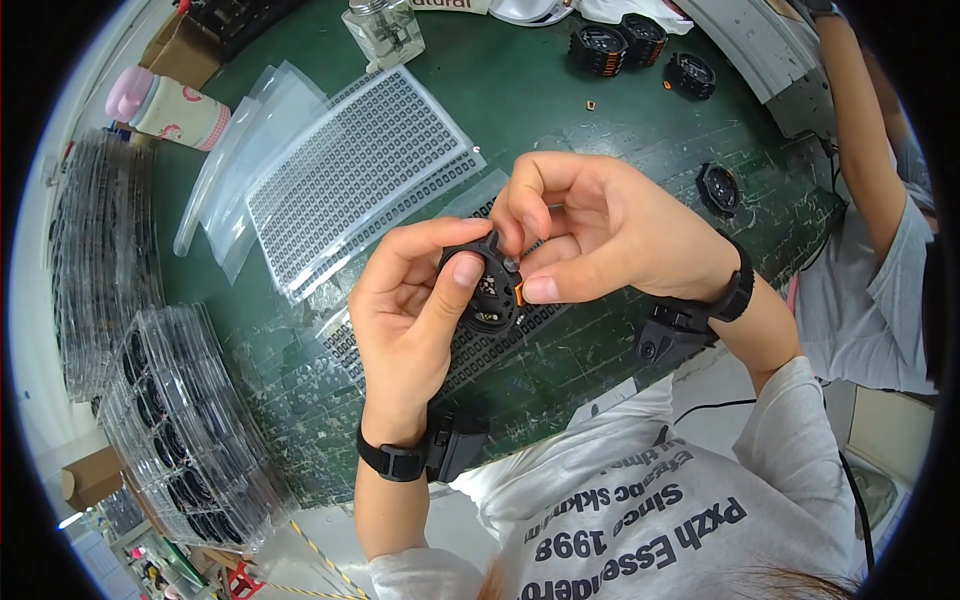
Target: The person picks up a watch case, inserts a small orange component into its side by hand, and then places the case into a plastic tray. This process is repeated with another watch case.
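Note:
My left hand (410, 310) grips a small round black part (490, 290) with an orange tab at its edge, thumb laid across its face. My right hand (590, 225) pinches the top of the same part with thumb and forefinger, the fingertips pressing on something tiny that I cannot make out. Both hands hover over a perforated sheet of small black pieces (470, 350) lying on the green table (560, 110). Each wrist wears a black band with a black device attached.
A larger sheet of tiny pieces (355, 165) and clear bags (225, 190) lie at the back left. Stacked clear trays of round parts (185, 420) stand at left. More round black parts (620, 45) sit at the back, one (718, 187) at right. Another person's arm (860, 130) reaches in at right.

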`<state>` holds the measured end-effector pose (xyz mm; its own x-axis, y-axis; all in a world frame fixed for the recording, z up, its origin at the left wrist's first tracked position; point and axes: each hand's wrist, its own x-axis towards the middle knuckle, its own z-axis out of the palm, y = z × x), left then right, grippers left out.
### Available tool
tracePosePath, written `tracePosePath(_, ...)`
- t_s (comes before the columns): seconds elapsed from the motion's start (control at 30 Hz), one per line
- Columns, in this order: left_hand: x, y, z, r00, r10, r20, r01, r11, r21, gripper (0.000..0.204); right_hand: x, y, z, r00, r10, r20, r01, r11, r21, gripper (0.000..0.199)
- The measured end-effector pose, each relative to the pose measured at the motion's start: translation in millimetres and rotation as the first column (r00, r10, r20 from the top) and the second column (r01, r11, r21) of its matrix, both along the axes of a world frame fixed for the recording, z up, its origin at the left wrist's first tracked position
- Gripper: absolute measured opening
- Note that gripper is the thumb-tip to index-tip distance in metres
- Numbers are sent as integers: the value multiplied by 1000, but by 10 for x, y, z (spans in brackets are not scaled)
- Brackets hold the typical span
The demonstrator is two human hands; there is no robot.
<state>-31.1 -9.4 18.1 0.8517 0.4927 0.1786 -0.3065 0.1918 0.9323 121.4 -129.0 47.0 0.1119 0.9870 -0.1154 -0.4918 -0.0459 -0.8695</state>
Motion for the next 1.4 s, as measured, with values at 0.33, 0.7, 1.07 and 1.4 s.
tracePosePath(0.33,-28,-23,-24,987,91,-136,-87,996,35,17,16,-16,-132,999,28,-46,-23,995,96,25)
tracePosePath(0.7,-201,764,4,725,623,-293,-424,739,523,16,166,-1045,114,-241,-22,970,526,837,149,31)
tracePosePath(1.07,-275,847,-130,595,781,-188,-196,368,909,15,405,-1205,-116,-306,150,940,572,819,56,15)
tracePosePath(1.4,-2,125,122,959,-68,-274,41,994,-104,27,-175,-75,214,-285,-324,902,80,930,359,19)
